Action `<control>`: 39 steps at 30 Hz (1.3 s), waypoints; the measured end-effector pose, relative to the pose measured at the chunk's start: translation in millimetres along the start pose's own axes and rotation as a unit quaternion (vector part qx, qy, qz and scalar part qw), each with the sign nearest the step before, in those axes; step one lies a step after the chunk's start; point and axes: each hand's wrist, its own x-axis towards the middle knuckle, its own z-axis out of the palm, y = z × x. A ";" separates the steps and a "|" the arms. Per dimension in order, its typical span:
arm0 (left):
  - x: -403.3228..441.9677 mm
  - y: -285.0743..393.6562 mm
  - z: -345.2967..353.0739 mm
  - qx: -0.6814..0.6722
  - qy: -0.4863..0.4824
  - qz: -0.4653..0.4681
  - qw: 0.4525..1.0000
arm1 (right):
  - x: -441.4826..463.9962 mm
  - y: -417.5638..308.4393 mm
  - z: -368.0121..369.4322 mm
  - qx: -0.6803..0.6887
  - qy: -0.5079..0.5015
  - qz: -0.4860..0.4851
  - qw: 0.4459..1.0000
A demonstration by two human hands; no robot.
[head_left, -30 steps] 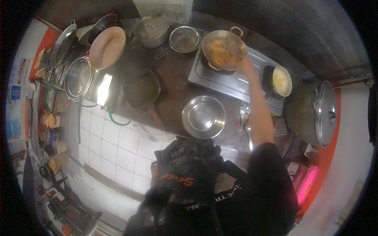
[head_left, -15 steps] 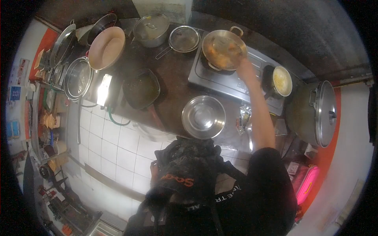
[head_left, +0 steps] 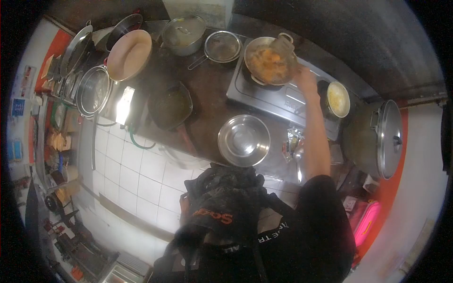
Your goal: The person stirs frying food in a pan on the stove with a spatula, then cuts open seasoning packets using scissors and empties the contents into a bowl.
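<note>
My right hand (head_left: 303, 75) is closed around the handle of a spatula at the right rim of the wok. The spatula's flat blade (head_left: 282, 45) shows over the upper right side of the wok (head_left: 255, 43), which stands on the stove's left burner. Orange-brown pieces of food (head_left: 269, 61) lie in the wok. Only a sliver of my left hand (head_left: 184, 203) is visible beside the cap, low over the floor side; its fingers are mostly hidden.
On the silver stove (head_left: 264, 96), a small pan (head_left: 338, 99) with yellowish contents sits at right. A steel bowl (head_left: 244, 140) is near the counter edge. A dark pan (head_left: 170, 107), strainer (head_left: 222, 46) and lidded pot (head_left: 183, 35) stand left; a large lidded pot (head_left: 390, 139) stands right.
My right hand has shifted slightly right. The spatula blade has moved up to the far right rim, and the orange food shows more openly in the wok.
</note>
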 end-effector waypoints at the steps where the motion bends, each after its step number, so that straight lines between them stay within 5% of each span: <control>1: 4.9 -8.9 0.2 -0.001 0.003 0.024 1.000 | -0.4 4.3 0.0 0.000 0.000 0.000 1.000; 6: 14.5 -25.5 0.3 -0.008 0.015 0.119 0.993 | -12.5 6.6 -14.2 -0.037 -0.020 0.026 0.999; 13: -19.3 40.9 -3.9 0.014 -0.022 0.098 0.995 | -28.0 10.5 -10.0 -0.072 -0.004 0.045 0.996; 15: -20.9 46.3 -2.3 0.020 -0.018 0.110 0.994 | -38.2 5.9 -17.0 -0.041 0.021 -0.056 0.997; 27: -18.2 33.6 9.0 -0.104 0.014 0.044 0.994 | -107.6 -20.3 -2.4 0.110 0.105 0.028 0.988; 31: -32.3 68.6 3.9 -0.015 -0.051 0.027 0.998 | -125.6 -51.9 9.1 0.149 0.107 -0.014 0.983; 33: -54.0 86.1 7.1 -0.067 -0.011 -0.016 0.998 | -154.3 -100.4 -2.9 0.194 0.010 0.032 0.980; 34: -47.1 77.0 4.1 -0.028 -0.029 -0.007 0.999 | -156.2 -95.4 33.7 0.300 0.057 -0.087 0.948; 35: -32.5 50.7 2.3 -0.024 -0.035 -0.007 0.999 | -164.1 -106.8 43.8 0.281 -0.083 0.005 0.956; 37: -4.7 5.2 4.9 -0.044 -0.055 0.016 0.997 | -182.7 -138.7 86.1 0.409 -0.118 -0.035 0.904; 39: -6.4 -8.7 4.7 -0.060 -0.063 0.019 0.996 | -200.6 -168.9 117.2 0.444 -0.247 0.024 0.861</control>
